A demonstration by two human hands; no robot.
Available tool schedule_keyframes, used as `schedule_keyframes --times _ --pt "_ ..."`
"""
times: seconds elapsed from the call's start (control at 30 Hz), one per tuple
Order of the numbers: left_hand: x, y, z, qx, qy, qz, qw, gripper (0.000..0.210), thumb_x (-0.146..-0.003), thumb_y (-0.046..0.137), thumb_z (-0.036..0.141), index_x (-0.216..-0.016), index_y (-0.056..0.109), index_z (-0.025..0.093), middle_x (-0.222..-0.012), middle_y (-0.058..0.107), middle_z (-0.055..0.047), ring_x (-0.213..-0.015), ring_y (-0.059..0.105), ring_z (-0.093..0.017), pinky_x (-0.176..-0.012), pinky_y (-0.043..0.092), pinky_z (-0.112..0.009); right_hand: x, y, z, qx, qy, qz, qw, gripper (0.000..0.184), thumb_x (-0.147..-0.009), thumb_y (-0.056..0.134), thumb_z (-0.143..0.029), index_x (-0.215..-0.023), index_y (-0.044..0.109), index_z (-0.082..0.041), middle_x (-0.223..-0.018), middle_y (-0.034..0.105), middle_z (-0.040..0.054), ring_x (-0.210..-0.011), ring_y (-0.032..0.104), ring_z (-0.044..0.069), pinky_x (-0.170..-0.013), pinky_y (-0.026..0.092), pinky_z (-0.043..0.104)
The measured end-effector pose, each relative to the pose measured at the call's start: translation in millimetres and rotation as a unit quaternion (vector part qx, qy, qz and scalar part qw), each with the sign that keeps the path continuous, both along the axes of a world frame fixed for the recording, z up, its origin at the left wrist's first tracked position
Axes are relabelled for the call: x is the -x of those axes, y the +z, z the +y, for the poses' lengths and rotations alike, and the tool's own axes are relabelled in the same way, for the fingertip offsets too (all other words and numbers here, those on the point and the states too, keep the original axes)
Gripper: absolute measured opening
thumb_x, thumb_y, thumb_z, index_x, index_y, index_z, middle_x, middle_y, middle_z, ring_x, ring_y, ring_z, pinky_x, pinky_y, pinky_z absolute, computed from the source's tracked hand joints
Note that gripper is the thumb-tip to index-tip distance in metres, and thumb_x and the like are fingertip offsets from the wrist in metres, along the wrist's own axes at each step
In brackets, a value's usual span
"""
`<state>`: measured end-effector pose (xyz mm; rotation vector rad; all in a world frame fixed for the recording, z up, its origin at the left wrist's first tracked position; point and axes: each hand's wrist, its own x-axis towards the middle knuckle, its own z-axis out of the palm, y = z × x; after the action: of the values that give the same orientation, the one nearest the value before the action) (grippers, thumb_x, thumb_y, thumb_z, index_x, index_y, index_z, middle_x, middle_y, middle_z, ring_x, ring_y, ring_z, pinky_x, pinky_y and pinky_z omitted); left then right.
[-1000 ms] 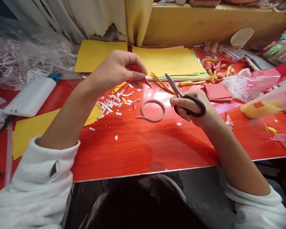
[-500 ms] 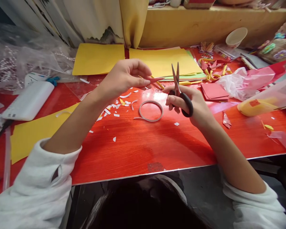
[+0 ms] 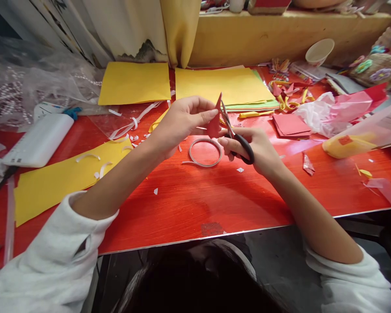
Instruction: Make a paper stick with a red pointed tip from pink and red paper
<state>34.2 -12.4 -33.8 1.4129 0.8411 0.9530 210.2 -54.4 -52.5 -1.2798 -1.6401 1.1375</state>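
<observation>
My left hand point(image 3: 189, 119) pinches a small folded piece of red paper point(image 3: 214, 123), its pointed tip turned up. My right hand point(image 3: 252, 148) grips black-handled scissors point(image 3: 244, 147) with fingers in the loops. The scissor blades point up and lie against the right side of the red paper; whether they cut into it I cannot tell. Below the hands, a coiled pale strip point(image 3: 189, 152) rests on the red table point(image 3: 185, 208). White paper scraps point(image 3: 155, 191) are scattered around, some partly hidden by my left forearm.
Yellow sheets point(image 3: 135, 82) and a yellow-topped paper stack point(image 3: 221, 84) lie at the back. Red paper squares point(image 3: 291, 125) and crumpled tissue point(image 3: 316, 114) sit at right, near a clear bag point(image 3: 368, 126). A white power bank point(image 3: 41, 137) lies left. A paper cup point(image 3: 319, 51) stands back right.
The red paper has turned from lying sideways to pointing up. My right hand has moved left, bringing the scissors from apart to against the paper. My left hand has shifted slightly right and down.
</observation>
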Motion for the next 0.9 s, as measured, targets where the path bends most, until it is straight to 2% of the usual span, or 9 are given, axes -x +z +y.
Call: schedule_keyframes --times 0.13,0.5,0.9 --pt "-3.1 -3.7 -2.9 -0.002 -0.018 -0.002 1.0 0.011 -0.078 0.067 0.022 -0.083 0.062 0.014 -0.082 0.069 -0.003 -0.075 0.067 -0.015 -0.07 0.056 -0.027 -0.1 0.2 -1.3 -0.012 0.014 -0.02 1.0 0.044 -0.069 0.067 -0.058 -0.055 0.053 -0.019 -0.049 0.049 -0.0013 -0.048 0.045 0.009 -0.043 0.032 0.024" --pt "-4.8 -1.9 -5.1 -0.023 0.004 0.022 0.999 0.006 -0.077 0.067 0.015 -0.074 0.064 0.012 -0.069 0.067 -0.002 -0.065 0.066 -0.013 -0.067 0.054 -0.028 0.0 1.4 -2.2 0.017 0.022 -0.005 1.0 0.046 -0.069 0.065 -0.061 -0.055 0.054 -0.02 -0.048 0.051 -0.0002 -0.045 0.046 0.01 -0.039 0.031 0.025" --pt "-3.4 -7.9 -2.4 -0.032 -0.006 0.018 0.999 0.015 -0.074 0.072 0.023 -0.071 0.061 0.013 -0.06 0.064 -0.001 -0.065 0.067 -0.015 -0.063 0.055 -0.026 -1.4 -2.4 -1.3 0.023 0.026 0.005 0.999 0.049 -0.069 0.065 -0.062 -0.051 0.052 -0.018 -0.046 0.05 -0.0014 -0.042 0.045 0.007 -0.04 0.032 0.024"
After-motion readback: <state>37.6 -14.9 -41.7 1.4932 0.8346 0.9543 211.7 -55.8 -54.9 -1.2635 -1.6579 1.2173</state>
